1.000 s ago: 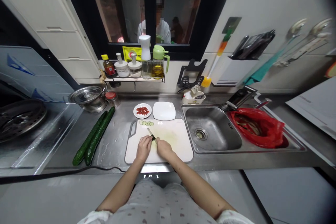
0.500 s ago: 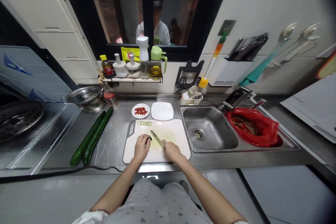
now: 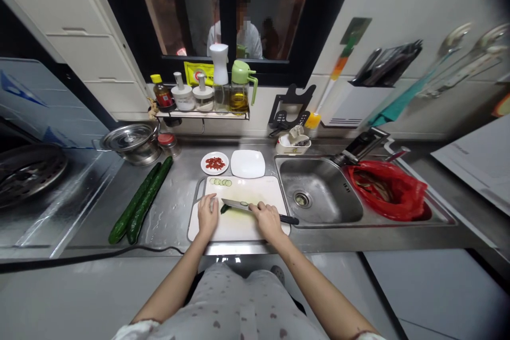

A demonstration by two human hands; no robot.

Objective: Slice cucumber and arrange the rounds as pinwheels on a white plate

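A kitchen knife (image 3: 235, 203) lies across the white cutting board (image 3: 239, 231), its blade turned to the left and its black handle sticking out beyond my right hand (image 3: 266, 220). That hand is closed on the knife near the base of the blade. A thin cucumber slice (image 3: 243, 203) rests on the blade. Just below the blade's tip sits a short dark green cucumber piece (image 3: 225, 208). To its left, my left hand (image 3: 207, 216) is over the board, fingers loosely bent and holding nothing. Several cucumber slices (image 3: 220, 183) form a row at the board's top left.
Two whole cucumbers (image 3: 139, 204) lie on the counter at left. Behind the board stand a plate of red pieces (image 3: 215, 163) and a white plate (image 3: 247, 163). The sink (image 3: 319, 196) is at right, with a red plastic bag (image 3: 398, 196) beyond. A pot (image 3: 133, 143) stands back left.
My left hand has let go of the cucumber piece and moved left. The knife has turned flatter across the board, and my right hand has shifted toward its blade.
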